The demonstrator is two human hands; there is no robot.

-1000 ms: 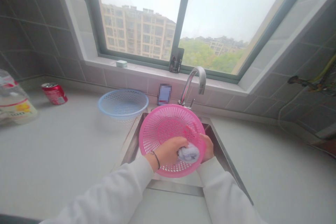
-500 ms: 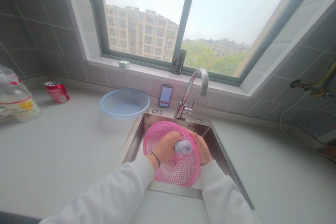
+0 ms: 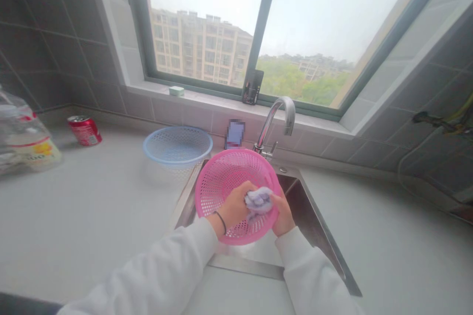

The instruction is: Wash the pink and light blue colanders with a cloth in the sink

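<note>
A pink perforated basket (image 3: pixel 225 179) is held tilted over the steel sink (image 3: pixel 314 226), its inside facing me. My left hand (image 3: pixel 232 206) is closed on a crumpled pale blue-white cloth (image 3: pixel 257 201) and presses it against the basket's inner wall near the lower right rim. My right hand (image 3: pixel 283 214) grips the basket's right rim, fingers wrapped behind it. Both arms wear white sleeves, and a dark band sits on the left wrist.
A blue perforated basket (image 3: pixel 178 145) stands on the counter left of the sink. A curved tap (image 3: pixel 278 117) rises behind the pink basket. A red can (image 3: pixel 84 130) and a plastic bag (image 3: pixel 25 140) lie at the far left. A window ledge runs behind.
The pink basket has risen and tilted back up toward the tap after dipping lower into the sink. My left hand with the cloth has shifted along the basket's inside.
</note>
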